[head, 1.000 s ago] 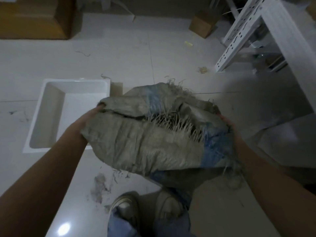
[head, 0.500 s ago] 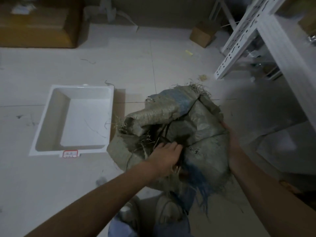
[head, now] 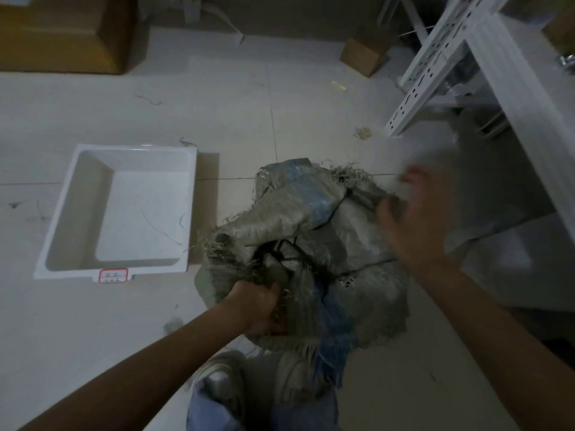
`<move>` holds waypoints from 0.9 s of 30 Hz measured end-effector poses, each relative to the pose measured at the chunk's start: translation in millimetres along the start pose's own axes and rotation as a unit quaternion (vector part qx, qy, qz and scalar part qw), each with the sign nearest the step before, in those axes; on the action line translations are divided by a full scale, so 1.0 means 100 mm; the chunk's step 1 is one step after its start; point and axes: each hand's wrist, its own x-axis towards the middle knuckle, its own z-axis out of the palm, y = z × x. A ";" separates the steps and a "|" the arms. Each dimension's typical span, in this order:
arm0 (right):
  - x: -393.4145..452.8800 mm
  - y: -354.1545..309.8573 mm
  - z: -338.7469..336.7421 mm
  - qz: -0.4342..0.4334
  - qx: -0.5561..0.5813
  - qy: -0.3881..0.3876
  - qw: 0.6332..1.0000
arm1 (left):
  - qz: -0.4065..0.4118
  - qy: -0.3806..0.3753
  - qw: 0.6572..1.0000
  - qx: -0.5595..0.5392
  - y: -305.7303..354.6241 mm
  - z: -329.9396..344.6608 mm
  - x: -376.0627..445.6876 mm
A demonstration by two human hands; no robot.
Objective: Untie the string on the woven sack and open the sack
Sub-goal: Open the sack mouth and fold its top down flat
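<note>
Your left hand (head: pixel 261 306) clenches the frayed near edge of the crumpled grey-and-blue woven sack (head: pixel 311 244), standing on the pale tiled floor (head: pixel 217 104) just beyond your shoes (head: pixel 224 377); a dark string (head: pixel 367 265) crosses it. Your blurred right hand (head: pixel 413 219) spreads open at its far edge. A white rectangular plastic tray (head: pixel 62 213) lies left, white slotted metal shelving (head: pixel 435 57) right.

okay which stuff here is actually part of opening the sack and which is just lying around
Part of the job: woven sack, left hand gripping its frayed edge, right hand blurred at its far side.

Lying about: white tray, small cardboard box, white slotted rack, big brown box.
</note>
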 end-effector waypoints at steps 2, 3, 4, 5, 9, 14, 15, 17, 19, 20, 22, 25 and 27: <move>-0.13 -0.30 -0.02 -0.210 0.028 -0.244 0.947 | 0.002 0.009 1.000 0.021 -0.01 -0.02 -0.03; -0.22 -0.43 0.04 -0.262 -0.010 -0.393 0.881 | 0.003 0.009 1.000 0.028 -0.02 -0.02 -0.04; -0.34 -0.47 0.14 -0.296 -0.066 -0.494 0.815 | 0.001 0.006 0.999 0.032 -0.01 -0.04 -0.05; -0.45 -0.47 0.26 -0.303 -0.118 -0.556 0.765 | -0.004 0.000 0.999 0.033 -0.01 -0.05 -0.06; -0.76 -0.31 0.61 -0.230 -0.213 -0.650 0.692 | -0.016 -0.032 0.999 0.014 -0.01 -0.08 -0.09; -0.75 -0.23 0.58 -0.188 -0.254 -0.643 0.698 | -0.021 -0.098 0.995 -0.005 -0.06 -0.04 -0.15; -0.74 -0.23 0.54 -0.202 -0.234 -0.623 0.719 | -0.026 -0.098 0.995 -0.003 -0.06 -0.05 -0.16; -0.73 -0.22 0.45 -0.270 -0.204 -0.542 0.769 | -0.016 -0.061 0.998 0.001 -0.07 -0.07 -0.18; -0.73 -0.19 0.32 -0.333 -0.130 -0.410 0.839 | 0.026 0.053 0.998 -0.001 -0.09 -0.09 -0.20; -0.73 -0.18 0.25 -0.361 -0.081 -0.346 0.862 | 0.051 0.122 0.991 -0.007 -0.11 -0.08 -0.18; -0.70 -0.18 0.11 -0.418 -0.016 -0.239 0.876 | 0.073 0.203 0.976 -0.028 -0.16 -0.12 -0.15; -0.64 -0.27 -0.07 -0.425 0.025 -0.113 0.898 | 0.077 0.232 0.969 -0.030 -0.27 -0.14 -0.03; -0.63 -0.30 -0.08 -0.363 0.055 -0.107 0.924 | 0.097 0.285 0.954 -0.010 -0.32 -0.17 0.03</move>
